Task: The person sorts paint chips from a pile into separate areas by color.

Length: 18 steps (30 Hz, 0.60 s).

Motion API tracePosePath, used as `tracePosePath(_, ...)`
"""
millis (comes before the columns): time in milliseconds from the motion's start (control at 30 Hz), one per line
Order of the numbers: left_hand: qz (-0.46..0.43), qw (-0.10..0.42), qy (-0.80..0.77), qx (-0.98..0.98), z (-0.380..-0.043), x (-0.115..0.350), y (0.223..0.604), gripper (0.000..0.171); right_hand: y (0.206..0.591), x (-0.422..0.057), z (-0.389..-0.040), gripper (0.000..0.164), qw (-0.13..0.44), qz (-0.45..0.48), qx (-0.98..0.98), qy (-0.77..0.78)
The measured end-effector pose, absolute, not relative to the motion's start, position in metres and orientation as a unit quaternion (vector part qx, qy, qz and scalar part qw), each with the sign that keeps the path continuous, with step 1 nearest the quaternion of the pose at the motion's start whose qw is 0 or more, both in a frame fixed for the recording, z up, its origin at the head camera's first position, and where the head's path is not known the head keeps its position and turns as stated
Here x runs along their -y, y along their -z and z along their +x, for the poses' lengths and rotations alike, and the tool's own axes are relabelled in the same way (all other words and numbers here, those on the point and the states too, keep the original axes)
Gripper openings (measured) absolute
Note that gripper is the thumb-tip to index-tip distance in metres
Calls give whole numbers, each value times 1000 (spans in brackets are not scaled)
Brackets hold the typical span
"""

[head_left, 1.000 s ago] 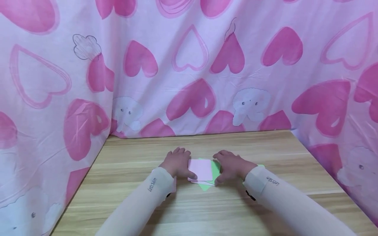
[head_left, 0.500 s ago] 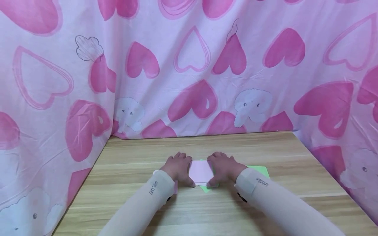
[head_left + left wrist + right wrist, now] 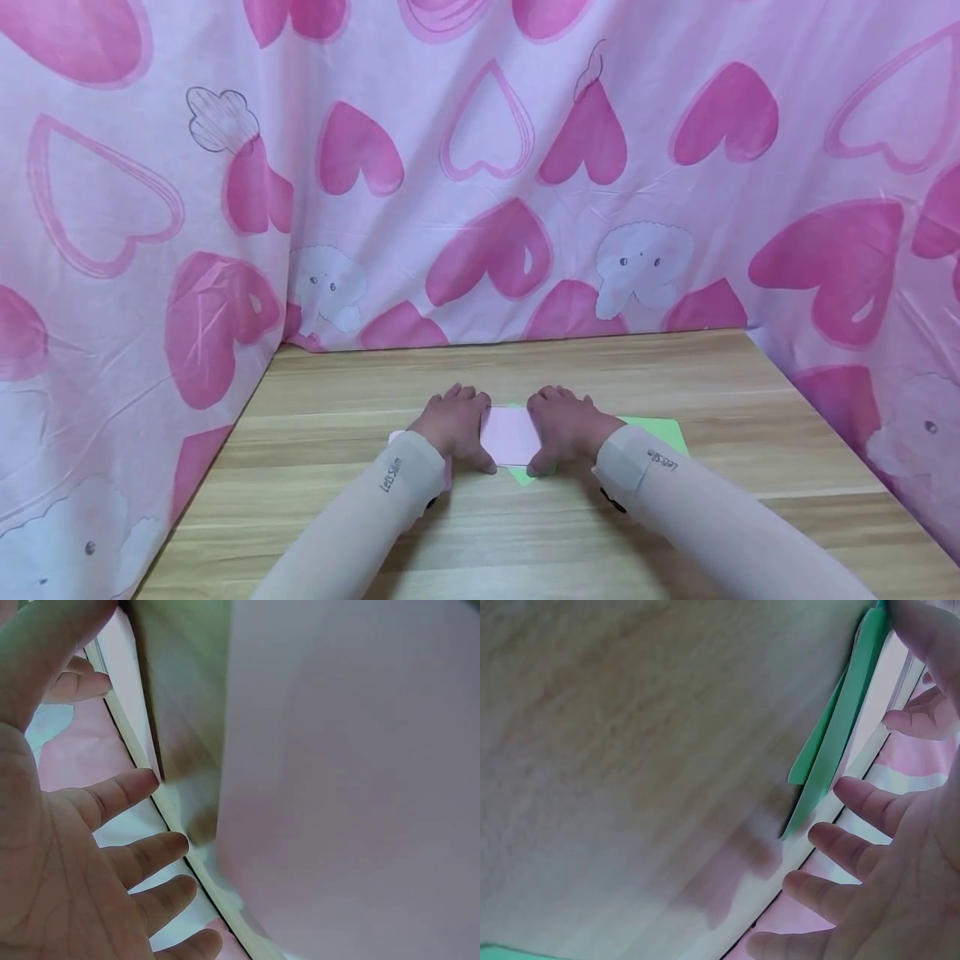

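Observation:
A pale pink square card (image 3: 512, 435) lies on top of a small pile on the wooden table. A green card (image 3: 520, 477) sticks out askew underneath it. My left hand (image 3: 453, 427) touches the pile's left side, thumb at the near corner and spread fingers toward the far one. Opposite it, my right hand (image 3: 567, 425) touches the right side in the same way. In the right wrist view, green cards (image 3: 836, 720) show at the pile's edge beside nearly straight fingers (image 3: 870, 802). The left wrist view shows straight fingers (image 3: 124, 795) along the pile's edge.
Another green card (image 3: 660, 432) lies partly under my right wrist. A pink card (image 3: 447, 475) is mostly hidden under my left wrist; its surface (image 3: 352, 765) fills much of the left wrist view. Heart-patterned cloth (image 3: 487, 250) walls the table's back and sides.
My right hand has moved left to the pile's side, uncovering more of the green card at the right. The pile's pale cards now line up more evenly. My left hand has barely moved.

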<state>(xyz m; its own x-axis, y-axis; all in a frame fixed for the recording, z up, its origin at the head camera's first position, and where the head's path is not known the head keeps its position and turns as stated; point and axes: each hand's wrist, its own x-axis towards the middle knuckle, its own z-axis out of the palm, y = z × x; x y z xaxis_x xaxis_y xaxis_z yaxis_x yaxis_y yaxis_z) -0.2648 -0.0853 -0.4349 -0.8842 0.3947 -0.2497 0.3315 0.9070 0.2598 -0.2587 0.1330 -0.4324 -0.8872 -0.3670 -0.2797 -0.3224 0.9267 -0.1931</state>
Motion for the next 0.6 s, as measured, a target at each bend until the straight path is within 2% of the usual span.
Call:
tracePosePath(267, 190, 152, -107, -964, -266, 86, 436, 101, 434, -132, -259, 93, 153, -179, -968, 84)
tracePosePath(600, 193, 153, -109, -963, -267, 86, 438, 98, 433, -133, -258, 98, 158, -171, -968, 92)
